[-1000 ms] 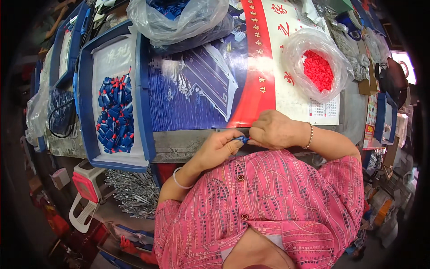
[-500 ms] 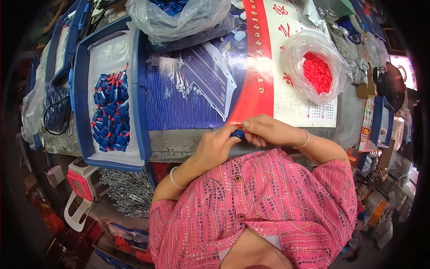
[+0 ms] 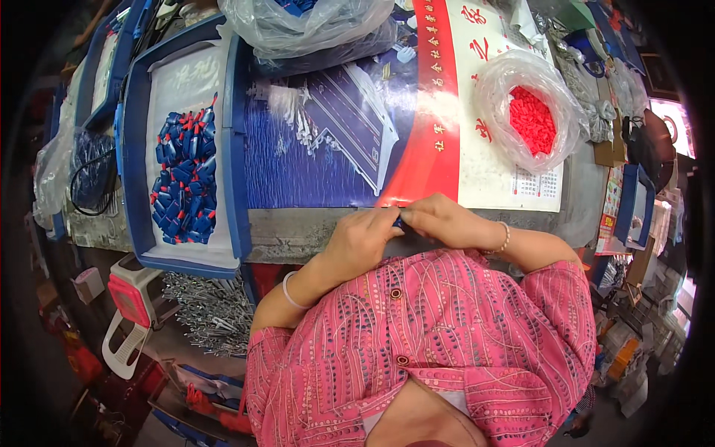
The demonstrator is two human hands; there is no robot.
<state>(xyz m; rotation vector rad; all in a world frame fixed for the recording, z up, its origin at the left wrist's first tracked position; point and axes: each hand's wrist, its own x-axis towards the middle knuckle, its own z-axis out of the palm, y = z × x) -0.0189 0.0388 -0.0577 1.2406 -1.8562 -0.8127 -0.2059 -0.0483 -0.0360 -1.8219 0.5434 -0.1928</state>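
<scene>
My left hand point(image 3: 363, 238) and my right hand point(image 3: 445, 221) meet at the table's near edge, fingers closed around one small blue plastic piece point(image 3: 400, 222). Most of it is hidden by the fingers. To the left, a blue tray point(image 3: 238, 160) lined with white holds a pile of small blue pieces with red tips point(image 3: 185, 179). A clear plastic bag point(image 3: 488, 93) on the right is rolled open around many small red parts point(image 3: 532, 121). Behind the hands stands a larger clear bag point(image 3: 320, 37) with blue pieces inside.
A glossy poster point(image 3: 439, 112) with a ship picture covers the worktop point(image 3: 290, 231). Below the table's left side are a bundle of thin metal rods point(image 3: 212, 313) and a white and red plastic chair point(image 3: 130, 298). More clear bags point(image 3: 588, 119) lie at the far right.
My hands have drawn closer together, and the fingers now cover more of the blue piece. The red bit seen at my right fingertips no longer shows. The view has shifted slightly.
</scene>
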